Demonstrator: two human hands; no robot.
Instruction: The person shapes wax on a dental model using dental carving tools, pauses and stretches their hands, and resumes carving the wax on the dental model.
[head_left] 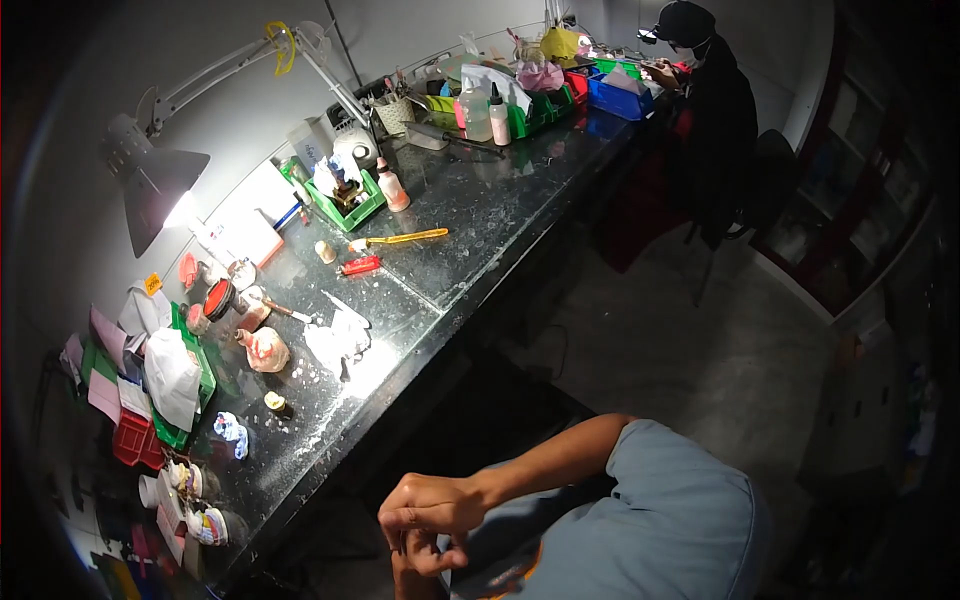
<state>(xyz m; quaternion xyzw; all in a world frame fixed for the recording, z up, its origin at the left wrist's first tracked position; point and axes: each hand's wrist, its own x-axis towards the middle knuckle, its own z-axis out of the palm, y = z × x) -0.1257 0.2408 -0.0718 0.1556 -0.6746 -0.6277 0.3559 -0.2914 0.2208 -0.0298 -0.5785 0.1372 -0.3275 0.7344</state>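
Note:
My right hand (432,503) is bent at the wrist, below the bench's front edge. Its fingers are curled over my left hand (426,553), so the two hands are pressed together in front of my body. The left hand's fingers are bent and partly covered by the right. No tool shows in either hand. Grey-blue cloth (650,520) of my clothing lies beside the right forearm. On the bench nearest the hands stands a small dark bottle with a pale cap (279,404), well apart from them.
The black bench (470,250) carries a yellow-handled brush (405,238), a red lighter-like item (360,266), crumpled white tissue (340,338), a round stained bottle (264,350), and a green bin (350,207). A desk lamp (150,180) overhangs it. Another person (715,120) sits at the far end.

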